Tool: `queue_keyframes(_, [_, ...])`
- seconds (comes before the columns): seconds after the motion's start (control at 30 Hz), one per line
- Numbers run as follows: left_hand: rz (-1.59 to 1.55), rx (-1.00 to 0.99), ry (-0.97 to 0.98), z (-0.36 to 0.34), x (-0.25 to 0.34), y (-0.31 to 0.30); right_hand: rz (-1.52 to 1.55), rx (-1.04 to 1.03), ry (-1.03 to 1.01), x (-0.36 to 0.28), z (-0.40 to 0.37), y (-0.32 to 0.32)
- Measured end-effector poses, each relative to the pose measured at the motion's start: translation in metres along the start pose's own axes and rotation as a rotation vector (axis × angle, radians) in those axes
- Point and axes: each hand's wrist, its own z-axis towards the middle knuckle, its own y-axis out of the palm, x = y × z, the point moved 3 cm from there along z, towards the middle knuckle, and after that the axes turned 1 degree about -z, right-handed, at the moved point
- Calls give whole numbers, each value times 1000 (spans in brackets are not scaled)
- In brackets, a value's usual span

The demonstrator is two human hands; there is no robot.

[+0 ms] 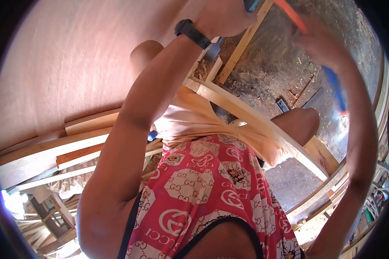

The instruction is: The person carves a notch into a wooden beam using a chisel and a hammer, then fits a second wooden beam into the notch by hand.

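Crouched over a long wooden rail (255, 123) that ran slantwise across the lap, with one bare knee (145, 54) above its upper end and the other knee (300, 121) pressed against its lower stretch. Stretched the left arm straight out past the rail's upper end, elbow nearly locked, a dark wristwatch (192, 33) strapped on. Kept the left hand (222, 17) beyond the rail, curled tight into a fist round a blue-ended thing (250, 4) – cut off by the frame edge, so could not tell what sort of tool it was. Showed a grey metal piece (214, 48) just under that fist, near the rail's upper end.

Bent the right arm in a wide arc round the rail's far side, forearm raised. Held the right hand (322, 45) high above the rail, blurred, fingers wrapped about an orange-and-blue tool (336, 88) – orange end pointing away, blue end trailing down along the wrist.

Lay beyond the rail: a thinner batten (242, 43) and a dusty floor (281, 64) strewn with shavings. Stood on the rail's other side, past the left arm, a broad plywood sheet (65, 60).
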Motion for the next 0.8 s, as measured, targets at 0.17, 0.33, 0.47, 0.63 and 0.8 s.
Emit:
queue_keyframes(0.17, [-190,72,-58,-2,-5,7,268,94,456,-47,5,-47])
queue_keyframes(0.33, [-157,94,-2,-3,-2,2,158,-43,-31,26,-2,13])
queue_keyframes(0.47, [-182,97,46,-21,18,-19,91,-127,6,-9,-40,-12])
queue_keyframes(0.63, [-910,-4,-54,-72,20,-63,309,39,242,-13,-80,-5])
queue_keyframes(0.8, [-663,325,-273,-53,33,-95,463,36,306,3,-101,13])
